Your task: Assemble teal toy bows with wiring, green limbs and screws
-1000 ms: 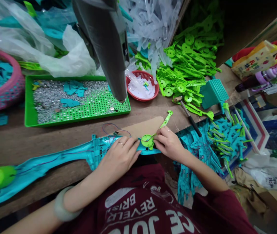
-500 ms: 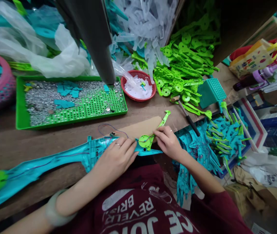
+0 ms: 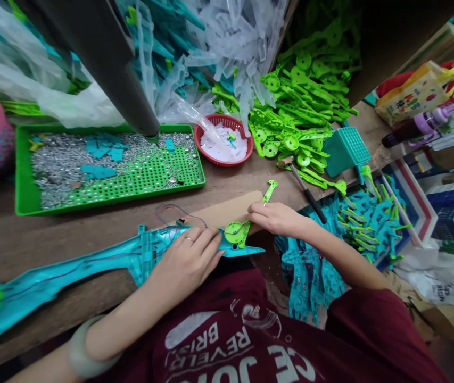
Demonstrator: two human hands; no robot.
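A long turquoise plastic shell [image 3: 102,260] lies along the front edge of the bench, with thin wires and a small circuit board [image 3: 179,222] at its middle. My left hand [image 3: 195,254] is closed over the shell near its right end, fingers side by side. On that end sits a lime-green plastic lever [image 3: 235,232] with a round disc; its narrow arm slants up to the right. My right hand [image 3: 277,218] pinches this arm between thumb and fingers, hiding part of it. A strip of brown cardboard [image 3: 222,207] lies behind the shell.
A green tray [image 3: 150,183] of screws and a red basket [image 3: 223,163] of white pieces stand behind. Lime-green levers [image 3: 290,106] are heaped at the back. A hammer [image 3: 308,191] lies right, above stacked turquoise shells [image 3: 302,266]. A dark machine arm [image 3: 118,80] hangs over the tray.
My right hand has turned flatter and shifted slightly, still pinching the lever's arm. My left hand stays on the shell. The whole view has shifted a little.
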